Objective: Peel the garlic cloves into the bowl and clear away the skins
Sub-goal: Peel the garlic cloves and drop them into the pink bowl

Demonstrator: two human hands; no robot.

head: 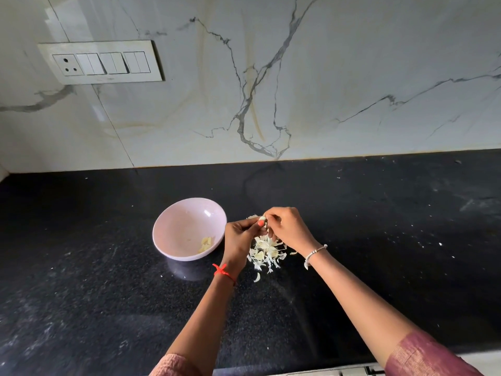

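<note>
1. State: your left hand [240,234] curls round a garlic clove [257,217], thumb pressed on it. Your right hand [288,226] pinches at the same clove's end with its fingertips, apparently on the skin. The clove is too small to tell how much skin remains.
2. Location: the clove is held above the skin pile [267,252], not above the pink bowl [162,226]. The bowl stands just beside your left hand and has a few peeled cloves [206,244] at its near side.
3. Risk: the clove slips out of the pinch. Likely cause: a hard tug on a stuck skin against a smooth clove. It would probably land in the pile and get lost among pale scraps of like colour.
4. Risk: skin rides into the bowl. Likely cause: scraps clinging to your fingers when you carry the clove across.
5. Risk: skins scatter. They look light and dry; a stray skin [257,277] already lies apart from the pile on the black counter [108,267]. A brush of your wrist or forearm would likely spread more.
6. Risk: the bowl gets nudged. Your left hand works close to its rim.
</note>
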